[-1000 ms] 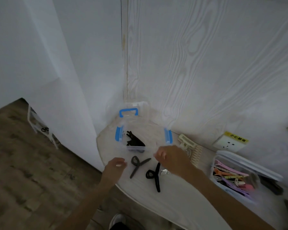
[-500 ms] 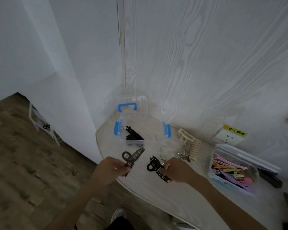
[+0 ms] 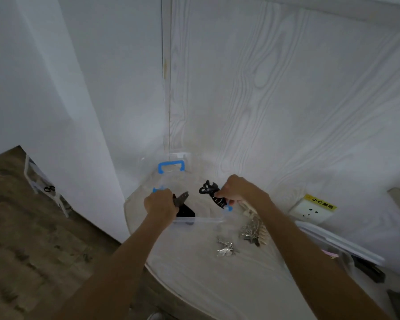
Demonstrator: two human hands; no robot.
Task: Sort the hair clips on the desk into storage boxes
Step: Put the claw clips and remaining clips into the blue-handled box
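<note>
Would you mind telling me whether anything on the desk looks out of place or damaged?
Nothing stands out. Each hand, left hand and right hand, holds a black clip over the clear box; silver clips lie loose, unsorted.

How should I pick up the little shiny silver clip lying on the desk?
Come straight down from above onto the silver clip and pinch its narrow middle. It lies flat on the desk with thin spiky bits sticking out sideways, so the ends would likely slip or poke. Nothing blocks it from above.
</note>
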